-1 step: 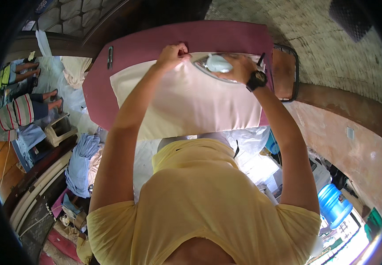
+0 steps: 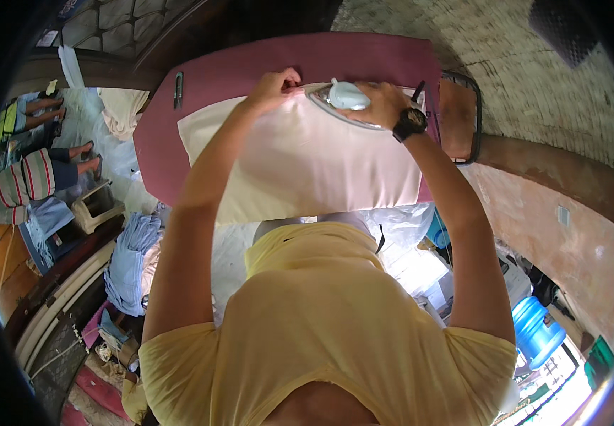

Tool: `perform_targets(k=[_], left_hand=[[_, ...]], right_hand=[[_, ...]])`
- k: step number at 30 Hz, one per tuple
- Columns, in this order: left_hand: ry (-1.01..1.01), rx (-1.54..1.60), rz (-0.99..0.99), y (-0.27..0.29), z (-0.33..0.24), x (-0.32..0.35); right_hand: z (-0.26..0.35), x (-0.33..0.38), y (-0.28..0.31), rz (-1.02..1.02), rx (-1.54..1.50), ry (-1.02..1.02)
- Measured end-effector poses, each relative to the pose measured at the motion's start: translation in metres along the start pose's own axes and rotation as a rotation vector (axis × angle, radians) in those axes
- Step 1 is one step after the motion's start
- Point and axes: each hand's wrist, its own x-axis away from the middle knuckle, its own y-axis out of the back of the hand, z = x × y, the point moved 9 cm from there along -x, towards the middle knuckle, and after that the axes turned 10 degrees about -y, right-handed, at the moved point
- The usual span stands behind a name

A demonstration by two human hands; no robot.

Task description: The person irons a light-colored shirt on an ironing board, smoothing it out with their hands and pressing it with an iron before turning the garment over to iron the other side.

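A cream cloth (image 2: pixel 307 163) lies spread over the maroon ironing board (image 2: pixel 158 156), its near edge hanging over the board's front. My right hand (image 2: pixel 387 104), a black watch at its wrist, is closed round the handle of a clothes iron (image 2: pixel 349 95). The handle itself is mostly hidden under the fingers. The iron rests on the cloth near its far edge, tip pointing left. Just left of that tip, the bent fingers of my left hand (image 2: pixel 277 86) pinch the cloth's far edge.
A small dark green narrow object (image 2: pixel 178 91) lies on the board's far left. A metal frame (image 2: pixel 477 117) juts from its right end, near the wall (image 2: pixel 555 206). Folded blue clothes (image 2: pixel 133 263) are at lower left, a blue water jug (image 2: pixel 536 330) at lower right. People sit at far left.
The iron and my right hand have shifted slightly left along the far edge of the cloth, toward my left hand. My left hand stays nearly in place.
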Motion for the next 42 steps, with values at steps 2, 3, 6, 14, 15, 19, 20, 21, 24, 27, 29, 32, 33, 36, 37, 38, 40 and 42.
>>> perform_targets(k=[2,3,6,14,15,19,20,21,24,27,29,32,33,36,37,38,40,42], left_hand=[[0.004,-0.055,0.021,0.013,0.014,0.014],[0.054,-0.141,0.026,0.024,0.016,0.022],[0.162,-0.216,-0.087,0.041,0.027,0.034],[0.237,-0.142,-0.148,0.043,0.039,0.041],[0.236,-0.140,-0.146,0.047,0.037,0.040],[-0.020,-0.072,-0.180,0.058,0.045,0.055],[-0.106,-0.056,-0.174,0.063,0.045,0.064],[-0.052,-0.222,-0.082,0.068,0.053,0.075],[0.102,-0.563,0.053,0.105,0.070,0.109],[0.257,-0.447,-0.118,0.146,0.116,0.151],[0.331,-0.150,-0.266,0.147,0.163,0.173],[0.422,-0.114,-0.391,0.146,0.174,0.186],[0.375,-0.127,-0.519,0.151,0.169,0.191],[0.289,-0.144,-0.838,0.162,0.152,0.211],[0.297,-0.132,-0.899,0.166,0.150,0.218],[0.304,-0.121,-0.960,0.170,0.150,0.228],[0.306,-0.134,-1.096,0.170,0.157,0.254],[0.363,-0.128,-1.185,0.167,0.163,0.278]], right_hand=[[0.006,-0.020,-0.004,0.051,0.014,0.018],[0.009,-0.022,-0.002,0.051,0.018,0.024],[-0.005,-0.031,-0.017,0.084,-0.031,0.032],[0.050,-0.031,-0.009,0.134,-0.309,0.034],[0.062,-0.033,-0.015,0.123,-0.211,0.039],[0.082,-0.043,-0.032,0.069,-0.069,0.061],[0.083,-0.047,-0.034,0.056,-0.095,0.065],[0.090,-0.051,-0.034,0.073,-0.045,0.039],[0.117,-0.062,-0.037,0.087,-0.190,0.236],[0.151,-0.069,-0.045,0.145,-0.090,0.322],[0.173,-0.075,-0.053,0.159,-0.063,0.349],[0.203,-0.084,-0.060,0.167,-0.034,0.335],[0.214,-0.089,-0.064,0.182,-0.038,0.323],[0.247,-0.101,-0.079,0.177,-0.036,0.354],[0.258,-0.105,-0.081,0.178,-0.037,0.363],[0.269,-0.109,-0.084,0.179,-0.039,0.373],[0.291,-0.115,-0.092,0.181,-0.047,0.398],[0.308,-0.120,-0.100,0.188,-0.049,0.407]])
